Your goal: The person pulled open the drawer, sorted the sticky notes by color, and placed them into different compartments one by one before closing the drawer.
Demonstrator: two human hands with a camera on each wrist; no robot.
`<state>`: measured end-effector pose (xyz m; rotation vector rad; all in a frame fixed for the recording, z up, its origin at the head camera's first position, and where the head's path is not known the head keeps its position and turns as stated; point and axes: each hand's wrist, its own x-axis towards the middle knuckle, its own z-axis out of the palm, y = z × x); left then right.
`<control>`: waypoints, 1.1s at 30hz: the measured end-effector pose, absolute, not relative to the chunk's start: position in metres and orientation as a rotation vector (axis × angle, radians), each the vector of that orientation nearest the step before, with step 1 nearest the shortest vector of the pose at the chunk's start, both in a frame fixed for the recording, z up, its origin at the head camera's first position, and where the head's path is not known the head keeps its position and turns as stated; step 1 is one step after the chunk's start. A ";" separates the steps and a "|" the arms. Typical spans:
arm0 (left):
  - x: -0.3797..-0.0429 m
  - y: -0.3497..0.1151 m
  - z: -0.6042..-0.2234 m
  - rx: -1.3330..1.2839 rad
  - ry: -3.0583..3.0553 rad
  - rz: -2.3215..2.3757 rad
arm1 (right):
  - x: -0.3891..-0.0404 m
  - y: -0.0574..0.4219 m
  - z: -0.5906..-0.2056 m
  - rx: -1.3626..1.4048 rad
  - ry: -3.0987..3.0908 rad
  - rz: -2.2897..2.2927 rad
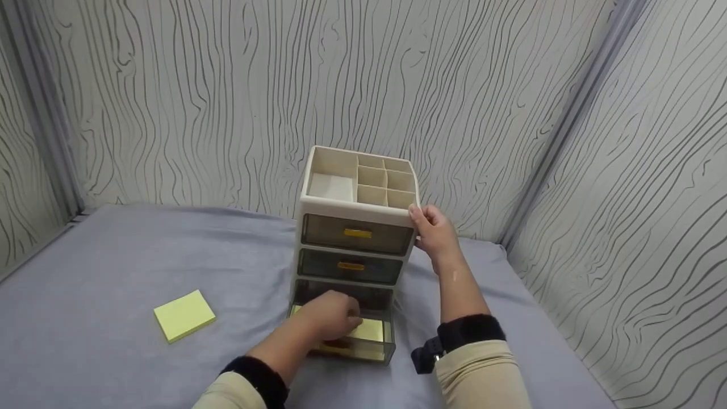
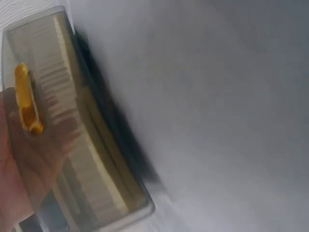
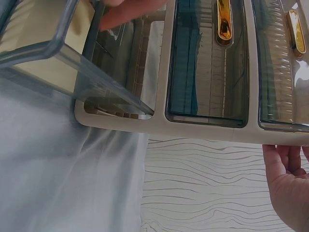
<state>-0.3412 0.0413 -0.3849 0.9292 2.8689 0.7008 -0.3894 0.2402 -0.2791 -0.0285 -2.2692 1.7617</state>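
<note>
A cream desktop drawer organizer [image 1: 355, 207] with smoky clear drawers and amber handles stands upright on the cloth. Its bottom drawer [image 1: 389, 349] is pulled out and holds pale yellow sticky note pads [image 1: 372, 330]. My left hand [image 1: 329, 314] reaches down into this drawer with bent fingers over the pads. The clear drawer front [image 2: 48, 53] partly covers that hand in the left wrist view, so its hold on a pad is unclear. My right hand [image 1: 434, 230] grips the organizer's upper right side, thumb at the front edge. Another yellow sticky note pad [image 1: 184, 316] lies to the left.
A grey-blue cloth [image 1: 102, 341] covers the table. Behind it and at both sides stand panels with a wood-grain line pattern [image 1: 227, 102]. The organizer's top has open compartments [image 1: 372, 177]. Two upper drawers [image 1: 352, 266] are closed.
</note>
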 end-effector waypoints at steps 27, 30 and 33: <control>-0.367 -0.110 -0.382 0.263 3.176 0.847 | -0.390 0.241 -0.280 -0.011 -2.265 1.768; -0.367 -0.125 -0.384 0.183 3.110 0.774 | -0.390 0.241 -0.280 -0.023 -2.281 1.754; -0.365 -0.136 -0.387 0.098 3.063 0.742 | -0.390 0.241 -0.280 -0.027 -2.294 1.742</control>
